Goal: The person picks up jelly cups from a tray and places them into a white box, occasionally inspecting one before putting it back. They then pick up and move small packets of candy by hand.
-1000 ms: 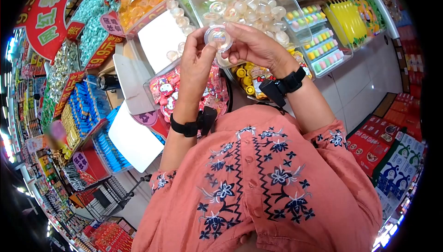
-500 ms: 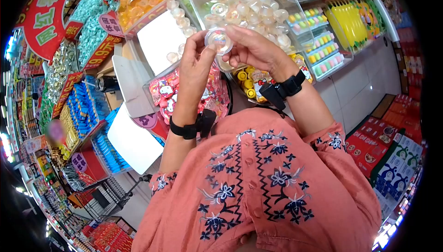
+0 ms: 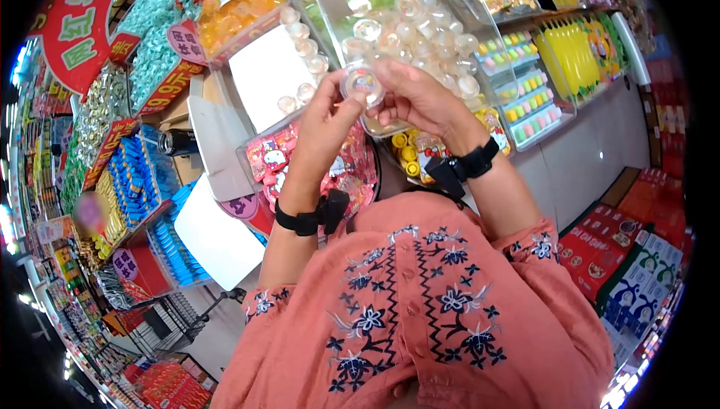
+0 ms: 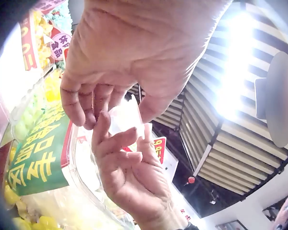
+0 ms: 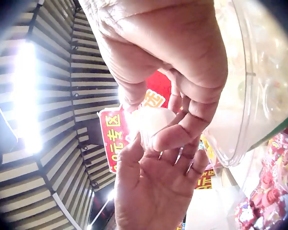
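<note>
A small clear jelly cup with a round printed lid is held between both hands over the front edge of a clear plastic bin. My left hand pinches it from the left, thumb on the lid. From the other side my right hand grips its rim between thumb and fingers. In the left wrist view the whitish cup shows between the fingertips of both hands. The right wrist view shows the cup body from below, partly covered by fingers. Similar jelly cups fill the bin behind the hands.
Left of the bin, a white panel has several cups along its edge. Pink packets lie in a tub below the left forearm. Yellow-capped packages sit under the right hand, and pastel candies stand in trays to the right.
The head view has shifted a little, so hands, cup and bins all appear slightly lower and further right. Both hands keep hold of the jelly cup.
</note>
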{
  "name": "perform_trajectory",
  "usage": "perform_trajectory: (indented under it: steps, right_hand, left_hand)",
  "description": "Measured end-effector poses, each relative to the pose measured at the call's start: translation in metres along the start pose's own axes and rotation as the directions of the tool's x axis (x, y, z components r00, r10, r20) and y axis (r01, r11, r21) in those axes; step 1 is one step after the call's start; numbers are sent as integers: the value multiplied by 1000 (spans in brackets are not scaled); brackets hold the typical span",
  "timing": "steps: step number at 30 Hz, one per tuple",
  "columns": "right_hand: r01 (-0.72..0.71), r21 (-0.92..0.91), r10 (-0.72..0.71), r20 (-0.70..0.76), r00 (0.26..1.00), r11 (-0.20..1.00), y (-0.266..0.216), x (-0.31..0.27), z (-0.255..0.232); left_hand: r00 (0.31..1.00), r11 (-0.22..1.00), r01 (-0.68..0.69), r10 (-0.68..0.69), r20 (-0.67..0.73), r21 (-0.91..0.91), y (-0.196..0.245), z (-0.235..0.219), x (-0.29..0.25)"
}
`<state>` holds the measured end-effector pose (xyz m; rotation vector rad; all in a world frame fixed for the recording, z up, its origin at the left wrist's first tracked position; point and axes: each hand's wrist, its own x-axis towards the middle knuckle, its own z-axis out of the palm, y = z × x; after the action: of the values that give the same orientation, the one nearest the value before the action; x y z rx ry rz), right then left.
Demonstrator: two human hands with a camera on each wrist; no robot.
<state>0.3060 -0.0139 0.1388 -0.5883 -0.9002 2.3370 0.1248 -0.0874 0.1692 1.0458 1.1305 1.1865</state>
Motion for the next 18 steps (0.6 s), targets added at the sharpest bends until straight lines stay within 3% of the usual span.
perform_trajectory:
  steps: [5, 9, 12, 18]
  right_hand:
    - [-54, -106, 46, -77, 996, 993, -6, 5, 15]
    - [-76, -74, 65, -134, 989, 994, -16, 6, 23]
    - [-44, -117, 25, -156, 987, 992, -18, 5, 18]
    - [-53, -160, 12, -247, 969, 986, -23, -5, 11]
  left_hand:
    - [995, 994, 95, -95, -9, -46, 5, -11, 9]
    - [990, 989, 128, -132, -57, -71, 5, -45, 28]
    - [972, 987, 81, -109, -206, -140, 2, -86, 61]
    - [906, 963, 217, -260, -335, -163, -62, -200, 159]
